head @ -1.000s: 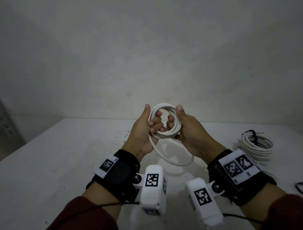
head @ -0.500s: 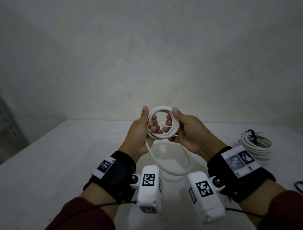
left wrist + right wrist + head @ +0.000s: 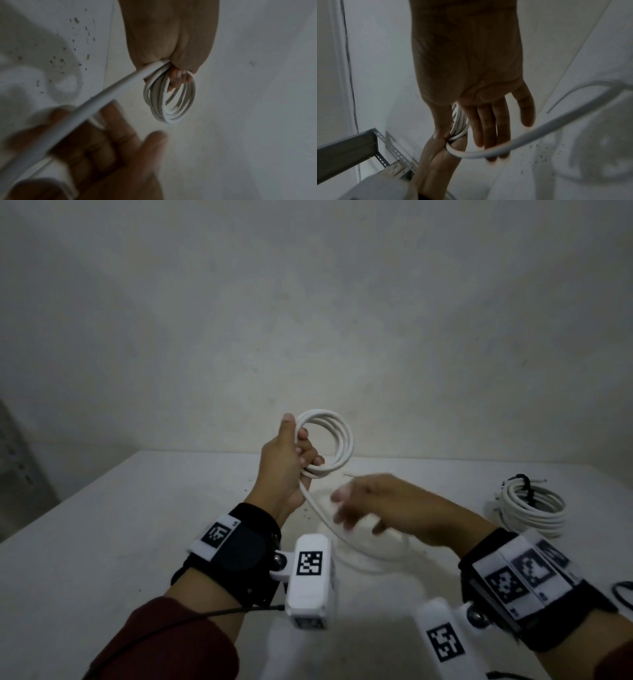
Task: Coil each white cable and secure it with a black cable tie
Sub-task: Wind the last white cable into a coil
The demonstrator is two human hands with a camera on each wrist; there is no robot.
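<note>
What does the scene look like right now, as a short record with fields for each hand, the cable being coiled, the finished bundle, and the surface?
left hand: left hand holds the white cable coil upright above the table, fingers curled through the loops
right hand: right hand open, fingers spread, blurred, below the coil, holding nothing
loose cable: loose tail runs from the left grip down under the right hand
finished bundle: tied bundle with a black cable tie lies on the table to the right
surface: white table

Only unreadable square code markers (image 3: 310,564), seemingly; no legible text.
</note>
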